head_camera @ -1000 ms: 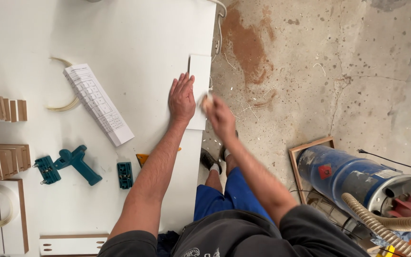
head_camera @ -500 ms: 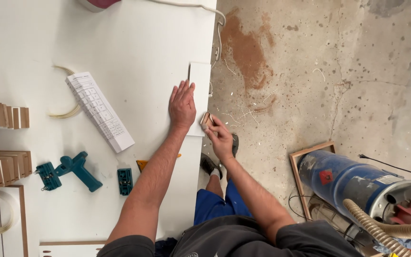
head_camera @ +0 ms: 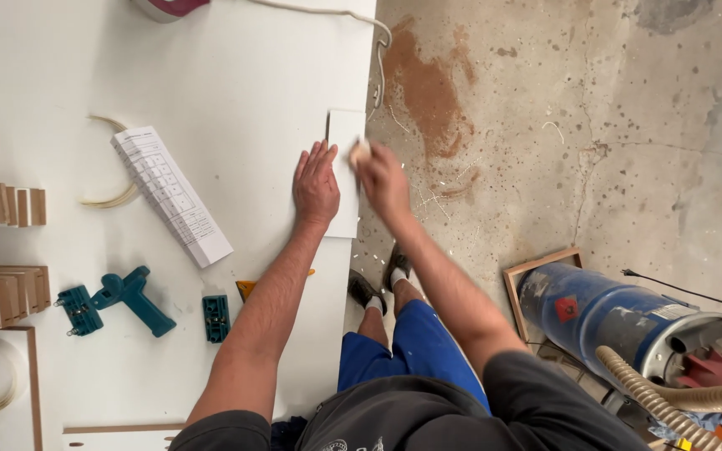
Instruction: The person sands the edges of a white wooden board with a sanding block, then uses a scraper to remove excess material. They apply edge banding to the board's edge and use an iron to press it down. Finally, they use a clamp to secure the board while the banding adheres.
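White board is the thing in hand: a small white panel [head_camera: 345,179] lies at the counter [head_camera: 211,75] edge, partly overhanging the concrete floor [head_camera: 587,125]. The left hand [head_camera: 316,185] lies flat on it, fingers together and stretched out, pressing the panel down rather than gripping anything. Just beside it, on the floor side, the right hand [head_camera: 384,179] is closed around a small tan block [head_camera: 359,152] set against the panel's outer edge; the hand is blurred, so how tightly it clamps cannot be told exactly. Judging by this, the edge is being rubbed or smoothed, and the work looks mid-way: the block is near the middle of the edge's length, and whether the other edges are finished does not show. Well behind the left hand, toward the person's left, lie a printed paper strip [head_camera: 172,195], a coil of edge banding [head_camera: 114,196], teal trimming tools [head_camera: 131,298] and stacked wood-edged panels [head_camera: 6,288]. Near the right elbow stands a blue dust extractor [head_camera: 607,313].
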